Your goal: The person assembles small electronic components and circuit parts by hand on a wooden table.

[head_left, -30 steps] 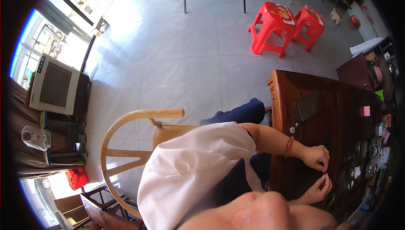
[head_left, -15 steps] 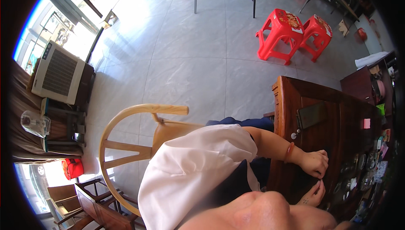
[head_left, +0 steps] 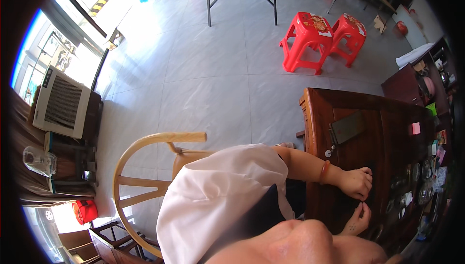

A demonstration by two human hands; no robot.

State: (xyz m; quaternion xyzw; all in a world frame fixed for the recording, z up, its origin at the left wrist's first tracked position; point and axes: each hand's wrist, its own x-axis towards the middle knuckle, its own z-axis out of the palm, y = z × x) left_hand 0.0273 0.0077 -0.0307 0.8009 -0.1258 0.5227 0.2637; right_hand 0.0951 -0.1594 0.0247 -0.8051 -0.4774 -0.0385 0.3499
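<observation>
Over the brown wooden desk (head_left: 356, 100), my left hand (head_left: 356, 182) is closed, its fingers curled down and a reddish bracelet on the wrist. Just below it in the picture, my right hand (head_left: 359, 218) has thumb and fingers pinched together, their tips meeting the underside of my left hand. Whatever lies between the fingertips is too small or hidden to make out. Beneath both hands, the desk surface looks very dark. A dark flat rectangular object (head_left: 347, 127), like a phone or wallet, rests on the desk, with a small white round item (head_left: 328, 153) near it.
Glass jars or cups (head_left: 426, 172) and small packages crowd the desk's far side, along with a pink notepad (head_left: 415, 128). A wooden armchair (head_left: 121, 181) stands beside me. Two red plastic stools (head_left: 307, 41) are on the grey floor; an air cooler (head_left: 60, 101) is at left.
The whole view has shifted slightly, so the desk and stools sit further left. My left fingers look more curled; both hands stay together over the desk.
</observation>
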